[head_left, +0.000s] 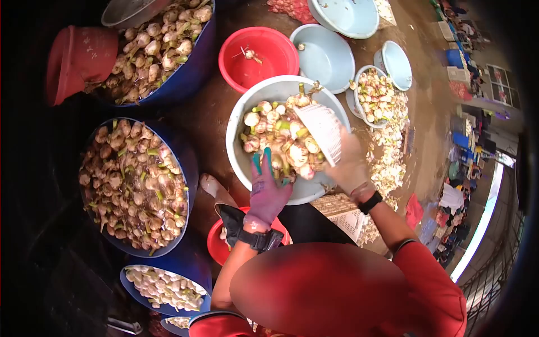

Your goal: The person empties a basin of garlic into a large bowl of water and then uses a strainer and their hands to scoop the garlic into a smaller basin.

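Observation:
A large pale basin [234, 147] holds many garlic bulbs [281, 126], some with green stem ends. My left hand [268, 191], in a purple glove with teal fingertips, lies at the basin's near left edge with its fingers spread against the bulbs. My right hand [349, 163], slightly blurred, is closed on a white slotted basket [321, 130]. The basket is tilted on its side inside the basin, at the right of the bulbs. Its far rim touches or nearly touches the garlic.
Blue tubs of garlic [188, 163] stand at the left. Beyond the basin are a red basin [281, 53] and a light blue one [331, 59]. A bowl of garlic [352, 101] and loose peelings [387, 163] lie at the right. Another red basin [216, 247] is nearby.

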A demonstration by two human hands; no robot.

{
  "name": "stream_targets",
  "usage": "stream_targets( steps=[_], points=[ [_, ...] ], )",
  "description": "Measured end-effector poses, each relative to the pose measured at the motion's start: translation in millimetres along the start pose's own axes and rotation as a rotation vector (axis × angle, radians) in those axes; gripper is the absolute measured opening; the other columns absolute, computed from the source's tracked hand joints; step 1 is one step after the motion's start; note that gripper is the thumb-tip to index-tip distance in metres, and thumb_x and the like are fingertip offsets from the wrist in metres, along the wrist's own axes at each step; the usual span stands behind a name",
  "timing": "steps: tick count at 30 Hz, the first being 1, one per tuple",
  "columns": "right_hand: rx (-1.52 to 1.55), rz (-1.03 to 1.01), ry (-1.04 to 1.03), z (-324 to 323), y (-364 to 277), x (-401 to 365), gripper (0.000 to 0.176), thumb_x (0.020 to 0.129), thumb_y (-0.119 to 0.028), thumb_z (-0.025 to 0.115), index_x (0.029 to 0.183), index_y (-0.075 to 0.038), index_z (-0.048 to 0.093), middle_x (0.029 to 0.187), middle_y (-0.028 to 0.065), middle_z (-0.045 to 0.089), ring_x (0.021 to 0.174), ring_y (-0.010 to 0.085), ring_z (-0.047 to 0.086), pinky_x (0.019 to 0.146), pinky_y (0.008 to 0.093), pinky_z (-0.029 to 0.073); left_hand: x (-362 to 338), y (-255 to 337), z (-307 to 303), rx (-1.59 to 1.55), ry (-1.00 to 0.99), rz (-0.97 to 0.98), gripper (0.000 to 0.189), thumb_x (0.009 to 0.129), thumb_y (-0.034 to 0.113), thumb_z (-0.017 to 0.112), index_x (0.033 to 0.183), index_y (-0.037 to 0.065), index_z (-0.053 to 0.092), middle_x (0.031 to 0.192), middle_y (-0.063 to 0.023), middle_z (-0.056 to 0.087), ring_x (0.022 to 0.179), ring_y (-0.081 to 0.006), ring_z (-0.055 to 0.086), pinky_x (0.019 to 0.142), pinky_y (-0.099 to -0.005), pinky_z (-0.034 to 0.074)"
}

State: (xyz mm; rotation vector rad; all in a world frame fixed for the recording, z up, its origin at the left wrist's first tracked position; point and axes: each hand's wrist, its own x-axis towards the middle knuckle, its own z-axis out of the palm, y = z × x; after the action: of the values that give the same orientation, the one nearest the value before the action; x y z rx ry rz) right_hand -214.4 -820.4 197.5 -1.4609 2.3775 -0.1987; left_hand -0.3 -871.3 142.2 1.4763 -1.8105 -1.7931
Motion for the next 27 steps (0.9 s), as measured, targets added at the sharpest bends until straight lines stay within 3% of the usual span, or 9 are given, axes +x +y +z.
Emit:
stream_targets(
  steps=[4, 6, 9, 11, 12, 14, 18, 24, 27],
  points=[
    [-0.064, -0.121, -0.018, -22, 20, 4, 0.081, 0.064, -0.014, 0.074, 0.133, -0.002, 0.032, 0.104, 0.0199, 0.046, 0.097, 0.0385, 0.049, 0.084, 0.0442, 0.042, -22, -47, -17, -0.040, 0.174, -0.062, 0.079, 0.070, 0.015, 0.069, 0.139, 0.008, 0.030, 0.133, -0.0246, 0.035, 0.122, -0.0421, 0.038, 0.104, -0.0430, 0.034],
    [-0.152, -0.043, -0.067, -25, 27, 8, 0.090, 0.062, -0.013, 0.075, 0.136, -0.001, 0.027, 0.110, 0.0206, 0.044, 0.103, 0.0379, 0.047, 0.089, 0.0434, 0.041, -42, -76, -40, 0.053, 0.274, -0.116, 0.072, 0.072, 0.013, 0.068, 0.136, 0.006, 0.036, 0.127, -0.0238, 0.040, 0.118, -0.0385, 0.043, 0.100, -0.0426, 0.037],
    [-0.251, 0.074, -0.034, -23, 41, 16, 0.098, 0.059, -0.011, 0.075, 0.140, 0.001, 0.021, 0.116, 0.0209, 0.043, 0.111, 0.0378, 0.043, 0.095, 0.0426, 0.039, -72, -145, -71, -0.151, 0.382, -0.310, 0.073, 0.072, 0.010, 0.066, 0.138, 0.005, 0.036, 0.124, -0.0194, 0.046, 0.115, -0.0310, 0.048, 0.099, -0.0379, 0.039],
    [-0.306, -0.061, 0.077, -26, 41, 19, 0.092, 0.063, -0.015, 0.075, 0.139, -0.004, 0.024, 0.113, 0.0209, 0.044, 0.104, 0.0379, 0.047, 0.090, 0.0418, 0.042, -100, -161, -100, -0.368, 0.444, -0.482, 0.071, 0.072, 0.008, 0.065, 0.137, 0.004, 0.037, 0.127, -0.0194, 0.049, 0.117, -0.0247, 0.049, 0.097, -0.0352, 0.040],
    [-0.283, -0.005, -0.004, -32, 32, 20, 0.096, 0.063, -0.016, 0.075, 0.141, -0.004, 0.021, 0.120, 0.0222, 0.041, 0.109, 0.0388, 0.045, 0.096, 0.0418, 0.039, -107, -148, -117, -0.238, 0.464, -0.595, 0.072, 0.072, 0.011, 0.066, 0.138, 0.004, 0.037, 0.127, -0.0194, 0.049, 0.117, -0.0259, 0.049, 0.098, -0.0350, 0.039],
    [-0.252, -0.033, 0.026, -32, 28, 24, 0.095, 0.063, -0.015, 0.075, 0.141, -0.002, 0.022, 0.120, 0.0223, 0.042, 0.110, 0.0390, 0.044, 0.097, 0.0424, 0.037, -136, -237, -125, -0.108, 0.548, -0.651, 0.076, 0.071, 0.019, 0.068, 0.138, 0.003, 0.036, 0.129, -0.0227, 0.046, 0.120, -0.0305, 0.046, 0.100, -0.0355, 0.037],
    [-0.037, -0.229, 0.107, -19, -34, 43, 0.092, 0.063, -0.012, 0.074, 0.139, 0.003, 0.024, 0.126, 0.0226, 0.042, 0.119, 0.0360, 0.041, 0.103, 0.0408, 0.033, -163, -242, -157, -0.243, 0.704, -0.829, 0.078, 0.069, 0.024, 0.067, 0.138, 0.001, 0.036, 0.132, -0.0258, 0.044, 0.123, -0.0346, 0.043, 0.102, -0.0372, 0.034],
    [0.495, -0.244, -0.545, 49, -240, 40, 0.096, 0.065, -0.005, 0.070, 0.143, -0.001, 0.014, 0.137, 0.0201, 0.036, 0.128, 0.0255, 0.038, 0.106, 0.0331, 0.033, -176, -291, -206, -0.263, 0.894, -0.911, 0.087, 0.066, 0.030, 0.071, 0.137, -0.004, 0.033, 0.130, -0.0281, 0.046, 0.121, -0.0375, 0.045, 0.101, -0.0386, 0.037],
    [0.353, -0.532, -0.691, 103, -330, 35, 0.098, 0.062, -0.009, 0.073, 0.142, -0.001, 0.016, 0.127, 0.0227, 0.045, 0.124, 0.0303, 0.041, 0.103, 0.0361, 0.035, -185, -347, -222, -0.392, 0.976, -0.829, 0.087, 0.067, 0.031, 0.072, 0.137, -0.004, 0.033, 0.129, -0.0255, 0.047, 0.119, -0.0355, 0.047, 0.100, -0.0383, 0.037]
  ],
)
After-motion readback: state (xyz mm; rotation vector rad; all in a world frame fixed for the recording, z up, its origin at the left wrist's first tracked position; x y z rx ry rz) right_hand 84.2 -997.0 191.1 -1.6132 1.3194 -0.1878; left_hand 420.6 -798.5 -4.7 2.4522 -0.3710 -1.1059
